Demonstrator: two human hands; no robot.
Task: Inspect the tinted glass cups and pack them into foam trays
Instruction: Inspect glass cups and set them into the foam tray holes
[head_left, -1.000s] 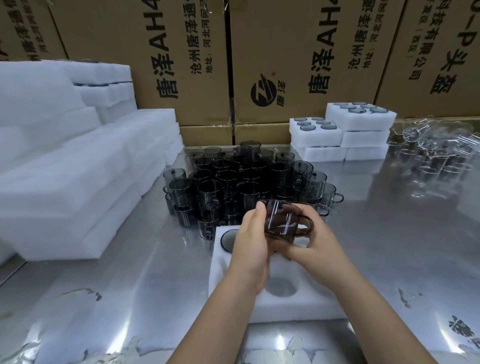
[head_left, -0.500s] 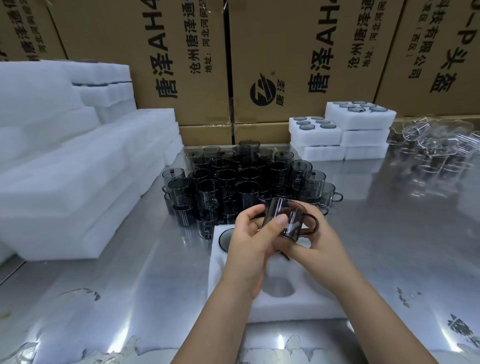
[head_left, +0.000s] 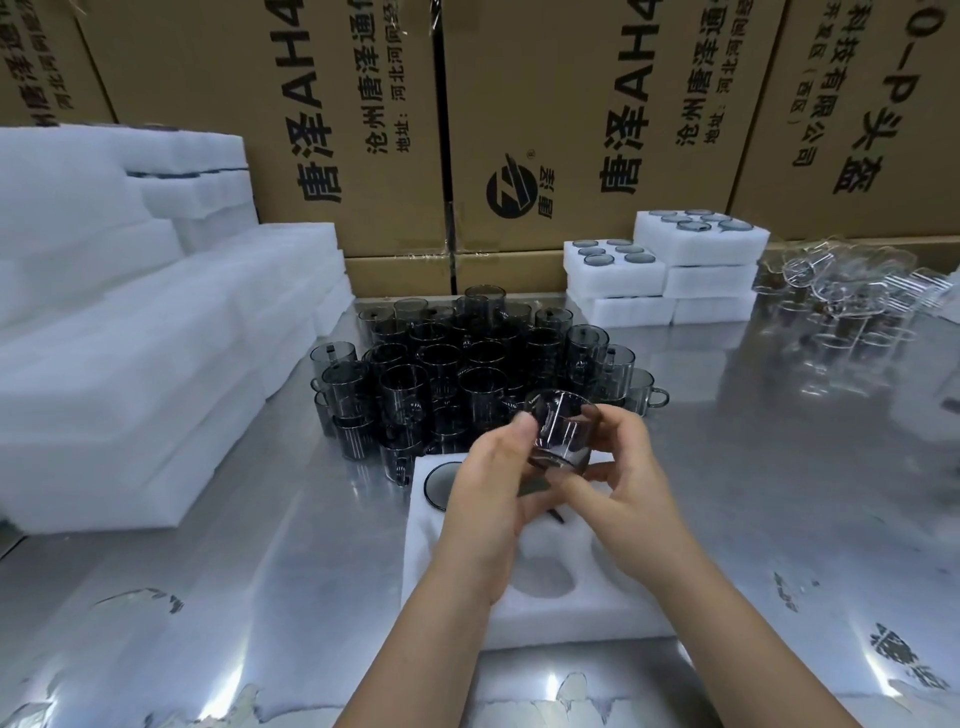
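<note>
The left hand (head_left: 488, 499) and right hand (head_left: 628, 499) both curl around a smooth, smoky, cylindrical glass cup (head_left: 561, 436), holding it just above the white foam tray (head_left: 597, 618) with round wells. Behind the tray, more tinted cups (head_left: 441, 364) crowd the shiny metal desk (head_left: 260, 597).
</note>
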